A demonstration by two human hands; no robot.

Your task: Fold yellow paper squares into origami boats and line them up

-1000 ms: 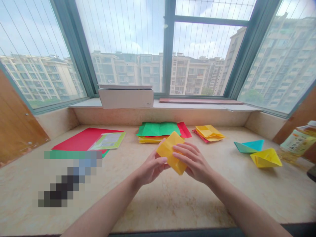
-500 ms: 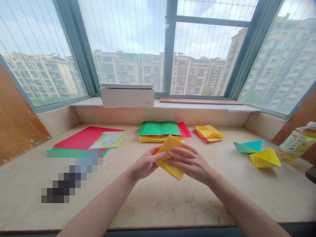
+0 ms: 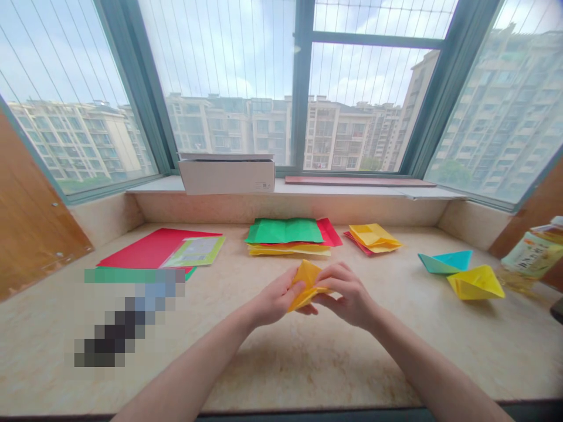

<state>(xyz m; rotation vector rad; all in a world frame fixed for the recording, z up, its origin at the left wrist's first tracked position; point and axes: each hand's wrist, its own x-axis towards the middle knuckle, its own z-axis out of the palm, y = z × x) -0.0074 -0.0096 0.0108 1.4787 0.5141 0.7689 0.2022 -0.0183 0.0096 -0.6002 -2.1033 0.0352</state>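
Between both hands (image 3: 314, 296), folded yellow paper (image 3: 307, 282).

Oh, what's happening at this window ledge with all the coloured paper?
A person is folding a yellow paper piece, pinched between the left hand and right hand above the marble ledge. Behind lies a stack of sheets with a green one on top. To the right sit two finished paper boats, a teal one and a yellow one.

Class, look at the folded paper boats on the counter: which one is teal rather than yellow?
The teal boat, farther from the person, just behind and left of the yellow boat near the bottle.
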